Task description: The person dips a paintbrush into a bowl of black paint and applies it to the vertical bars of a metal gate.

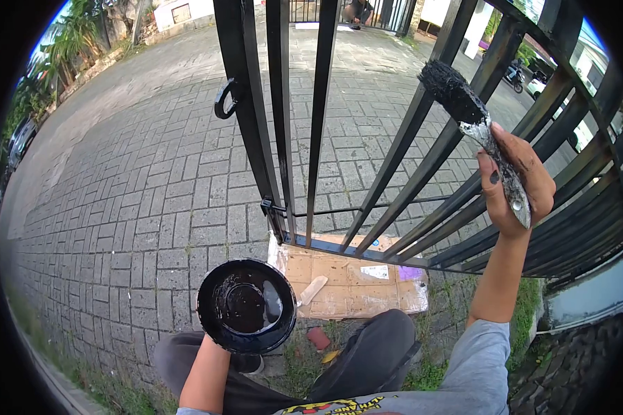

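My right hand (518, 176) is closed around the handle of a paintbrush (457, 93), raised in front of the gate's bars at the right. Its bristles are thick with black paint and point up and to the left. Dark smudges mark my fingers. Low at the left, my left hand (213, 351) supports a round black bowl (246, 304) from beneath; its fingers are hidden by the bowl. Wet black paint glistens inside. A black metal gate (320, 124) of upright bars stands before me, with a ring-shaped latch (224, 99) on its end post.
Flattened cardboard (349, 280) lies under the gate's bottom rail, with a pale flat scrap (313, 290) on it. A reddish stone (318, 338) sits near my knees. Grey paving (145, 180) spreads beyond. Farther back, a person (358, 12) is by another gate; a motorcycle (514, 76) is at the right.
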`<action>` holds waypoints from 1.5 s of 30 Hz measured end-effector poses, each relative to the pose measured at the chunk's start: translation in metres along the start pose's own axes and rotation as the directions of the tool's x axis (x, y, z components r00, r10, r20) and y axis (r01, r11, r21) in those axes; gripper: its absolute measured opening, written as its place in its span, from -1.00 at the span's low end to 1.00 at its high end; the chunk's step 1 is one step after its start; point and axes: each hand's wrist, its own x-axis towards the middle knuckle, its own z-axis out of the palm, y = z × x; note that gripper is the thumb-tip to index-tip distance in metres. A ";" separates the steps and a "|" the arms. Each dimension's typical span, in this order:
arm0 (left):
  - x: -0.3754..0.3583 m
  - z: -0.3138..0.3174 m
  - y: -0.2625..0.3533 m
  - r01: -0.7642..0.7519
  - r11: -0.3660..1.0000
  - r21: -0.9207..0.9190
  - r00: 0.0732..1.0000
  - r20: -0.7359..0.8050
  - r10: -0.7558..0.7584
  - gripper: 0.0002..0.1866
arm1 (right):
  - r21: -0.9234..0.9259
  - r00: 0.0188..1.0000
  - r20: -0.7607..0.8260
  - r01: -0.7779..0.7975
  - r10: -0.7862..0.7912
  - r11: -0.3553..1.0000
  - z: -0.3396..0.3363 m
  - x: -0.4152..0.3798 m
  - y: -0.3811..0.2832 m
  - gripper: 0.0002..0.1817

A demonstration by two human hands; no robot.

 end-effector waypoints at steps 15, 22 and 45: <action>0.002 0.081 -0.048 -0.013 1.000 -0.017 0.997 -0.077 0.012 -0.34 | 0.163 0.971 0.185 -0.180 0.149 0.970 -0.045 0.033 0.008 -0.62; 0.038 0.098 -0.029 0.034 0.999 -0.031 0.999 0.038 -0.033 -0.27 | 0.057 1.000 -0.027 0.019 -0.017 0.998 -0.038 0.084 0.033 -0.62; 0.067 0.082 -0.004 -0.073 0.985 -0.157 0.985 0.146 0.096 -0.30 | -0.049 0.979 0.153 -0.127 0.133 0.991 -0.037 0.066 0.021 -0.68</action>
